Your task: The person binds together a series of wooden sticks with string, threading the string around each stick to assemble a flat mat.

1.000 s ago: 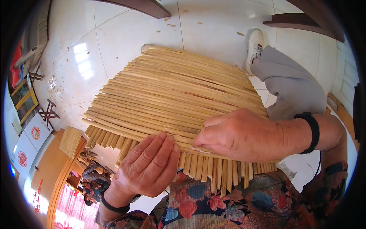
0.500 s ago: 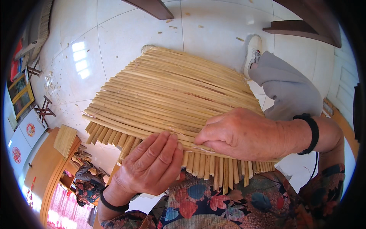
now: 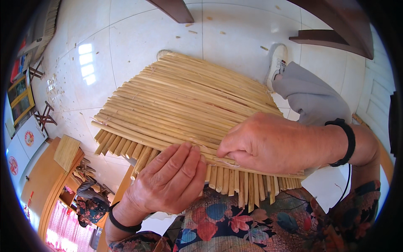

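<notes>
While your right hand [image 3: 258, 140] is pinching tight on a pale strand [image 3: 229, 161] at the near edge of the stalk mat [image 3: 180, 98], your left hand [image 3: 170, 180] is resting half-curled over that same edge, its hold underneath hidden! The mat is lying before your floral shirt [image 3: 235, 229], and small bits [image 3: 192, 32] are dotting the tiled floor [image 3: 147, 38] beyond.
</notes>
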Demonstrator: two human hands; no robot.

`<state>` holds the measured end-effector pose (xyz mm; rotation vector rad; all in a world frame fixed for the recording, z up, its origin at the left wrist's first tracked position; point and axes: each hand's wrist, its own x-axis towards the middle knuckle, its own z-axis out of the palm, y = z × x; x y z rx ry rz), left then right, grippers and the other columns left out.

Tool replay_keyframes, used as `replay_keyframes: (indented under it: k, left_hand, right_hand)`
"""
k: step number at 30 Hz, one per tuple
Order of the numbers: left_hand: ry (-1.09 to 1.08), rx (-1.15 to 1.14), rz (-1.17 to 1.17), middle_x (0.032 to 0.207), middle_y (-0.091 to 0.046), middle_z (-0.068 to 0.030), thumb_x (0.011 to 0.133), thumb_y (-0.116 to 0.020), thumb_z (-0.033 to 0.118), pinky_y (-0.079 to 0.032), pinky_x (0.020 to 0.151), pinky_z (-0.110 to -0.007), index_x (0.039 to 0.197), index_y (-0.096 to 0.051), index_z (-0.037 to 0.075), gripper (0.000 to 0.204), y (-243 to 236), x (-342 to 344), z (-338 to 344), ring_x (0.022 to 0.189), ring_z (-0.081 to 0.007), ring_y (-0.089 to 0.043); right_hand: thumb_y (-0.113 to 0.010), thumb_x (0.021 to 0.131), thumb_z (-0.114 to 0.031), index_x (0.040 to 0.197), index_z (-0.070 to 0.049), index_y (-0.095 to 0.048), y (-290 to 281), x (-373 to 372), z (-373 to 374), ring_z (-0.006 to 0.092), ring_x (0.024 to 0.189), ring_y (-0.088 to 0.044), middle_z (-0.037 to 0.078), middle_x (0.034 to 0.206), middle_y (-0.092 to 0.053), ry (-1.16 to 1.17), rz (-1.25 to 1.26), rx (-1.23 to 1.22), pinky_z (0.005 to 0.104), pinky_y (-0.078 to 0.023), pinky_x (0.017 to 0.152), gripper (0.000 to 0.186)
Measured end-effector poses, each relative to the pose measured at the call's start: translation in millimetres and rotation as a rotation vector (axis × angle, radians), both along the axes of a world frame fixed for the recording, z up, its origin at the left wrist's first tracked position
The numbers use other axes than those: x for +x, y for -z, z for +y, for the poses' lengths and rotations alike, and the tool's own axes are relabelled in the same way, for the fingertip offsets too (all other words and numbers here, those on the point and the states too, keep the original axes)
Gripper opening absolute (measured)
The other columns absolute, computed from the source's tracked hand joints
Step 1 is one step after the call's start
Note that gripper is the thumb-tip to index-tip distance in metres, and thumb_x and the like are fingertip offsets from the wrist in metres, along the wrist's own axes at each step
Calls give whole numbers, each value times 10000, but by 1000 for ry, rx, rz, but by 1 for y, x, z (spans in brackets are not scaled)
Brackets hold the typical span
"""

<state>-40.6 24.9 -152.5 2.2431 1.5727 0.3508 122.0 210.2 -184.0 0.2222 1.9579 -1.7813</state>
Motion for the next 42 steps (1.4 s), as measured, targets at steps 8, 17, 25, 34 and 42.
replay_keyframes:
  k: [8, 17, 25, 34, 42]
  left_hand:
    - [-17, 25, -13, 981, -679, -139, 833, -603, 119, -577, 860, -381, 926, -687, -4, 175, 1, 1, 1, 959, -283, -677]
    - [-47, 60, -30, 974, -682, -127, 721, -639, 110, -566, 848, -367, 892, -681, 1, 207, 2, 1, 5, 941, -253, -669]
    - [-120, 14, -113, 959, -694, -136, 696, -699, 65, -575, 803, -404, 900, -692, -8, 216, -4, -2, 10, 914, -284, -686]
    - [-65, 13, -93, 977, -656, -144, 673, -660, 95, -562, 850, -385, 947, -649, -38, 306, -5, -7, 9, 948, -281, -664]
    - [-45, 102, -99, 950, -655, -133, 643, -642, 106, -559, 854, -379, 936, -652, -42, 328, 2, -7, 10, 934, -273, -662]
  right_hand:
    - [-555, 883, -87, 995, -10, -699, -2, -8, 9, 357, 823, -672, 190, 867, -692, -188, -61, 23, 432, -539, 724, 198]
    - [-581, 799, -70, 823, -33, -553, -9, -25, 16, 336, 756, -657, 115, 741, -591, -425, 440, 329, 412, -531, 622, 52]
    - [-594, 794, -69, 850, -51, -561, -8, -30, 27, 324, 779, -663, 103, 768, -606, -498, 450, 390, 406, -537, 636, 68]
    - [-574, 826, -69, 862, -37, -547, -23, -23, 30, 346, 768, -662, 119, 773, -608, -473, 434, 479, 406, -543, 632, 55]
    - [-576, 812, -40, 859, -15, -538, -20, -29, 35, 334, 753, -665, 124, 791, -602, -464, 462, 368, 393, -550, 628, 65]
